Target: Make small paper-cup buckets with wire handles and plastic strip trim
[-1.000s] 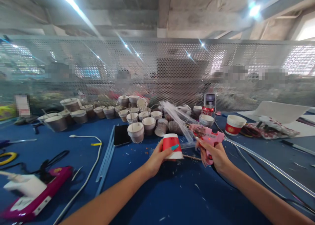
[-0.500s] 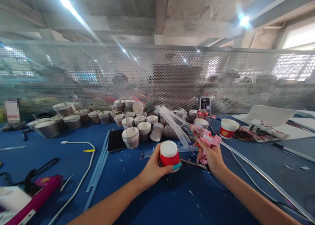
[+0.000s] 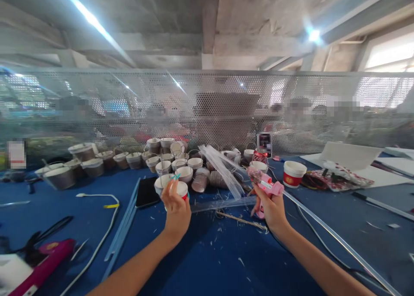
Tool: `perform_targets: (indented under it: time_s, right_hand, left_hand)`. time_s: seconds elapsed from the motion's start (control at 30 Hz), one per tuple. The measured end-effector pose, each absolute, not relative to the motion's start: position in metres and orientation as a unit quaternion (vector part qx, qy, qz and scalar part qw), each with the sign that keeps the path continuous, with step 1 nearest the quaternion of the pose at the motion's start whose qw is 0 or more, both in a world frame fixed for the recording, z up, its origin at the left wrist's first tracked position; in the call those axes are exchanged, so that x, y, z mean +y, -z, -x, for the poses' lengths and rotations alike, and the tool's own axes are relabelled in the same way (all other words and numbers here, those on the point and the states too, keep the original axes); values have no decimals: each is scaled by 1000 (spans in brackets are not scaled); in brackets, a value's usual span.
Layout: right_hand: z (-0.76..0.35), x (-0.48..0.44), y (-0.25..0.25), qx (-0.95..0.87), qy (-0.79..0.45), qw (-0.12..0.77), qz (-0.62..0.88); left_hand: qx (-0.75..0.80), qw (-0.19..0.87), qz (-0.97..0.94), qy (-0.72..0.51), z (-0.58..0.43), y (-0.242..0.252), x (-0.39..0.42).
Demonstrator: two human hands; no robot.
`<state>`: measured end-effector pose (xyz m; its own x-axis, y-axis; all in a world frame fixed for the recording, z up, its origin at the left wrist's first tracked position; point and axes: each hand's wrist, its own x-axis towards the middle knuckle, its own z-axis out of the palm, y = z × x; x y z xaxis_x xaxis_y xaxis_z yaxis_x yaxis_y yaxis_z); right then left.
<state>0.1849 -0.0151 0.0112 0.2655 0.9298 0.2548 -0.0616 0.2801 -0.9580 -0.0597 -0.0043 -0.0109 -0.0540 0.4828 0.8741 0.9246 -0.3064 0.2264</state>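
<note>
My left hand is around a red-and-white paper cup, thumb on its right side and fingers on its left, some fingertips raised. The hand hides much of this cup, which is close in front of a grey-white bucket. My right hand grips a pink hot glue gun by its handle, nozzle pointing up and left. A long clear glue stick sticks out behind the gun. Below and between my hands a thin twig-like strip lies on the blue table.
Several small grey buckets stand at the back. Clear plastic strips lie among them. A black phone, blue-tinted sticks and a white cable are left. Another red-and-white cup stands right, before a mesh partition.
My left hand has carried the cup left, toward the buckets, and turned so that its back faces me. My right hand still holds the glue gun in nearly the same place.
</note>
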Motion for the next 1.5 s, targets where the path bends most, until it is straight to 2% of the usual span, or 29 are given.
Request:
perform_targets:
  time_s: [0.17,0.23,0.4,0.5,0.67,0.9,1.07,1.33,1.5]
  right_hand:
    - [-183,-19,-17,-483,-377,640,464]
    - [-182,-20,-19,-483,-373,643,463]
    - [-180,-20,-17,-475,-401,641,450]
    - [-176,-21,-17,-447,-479,649,386]
    - [-168,-19,-14,-376,-630,607,305]
    - [-178,0,-7,-365,-560,661,341]
    - [-185,5,-10,-346,-558,678,330]
    - [-191,10,-11,-287,-563,710,311]
    - [-194,12,-12,-286,-568,712,298]
  left_hand:
    - [-486,369,658,441,62,4,-9]
    - [-423,389,696,429,57,4,-16]
    - [-319,247,851,336,45,5,-27]
    - [-375,176,841,347,44,9,-22]
    - [-460,128,809,343,44,15,-13]
    - [-450,118,827,315,41,11,-17]
    - [-454,145,834,279,31,4,-8]
    - [-520,140,828,155,-8,-34,52]
    - [-503,124,848,115,-18,-53,82]
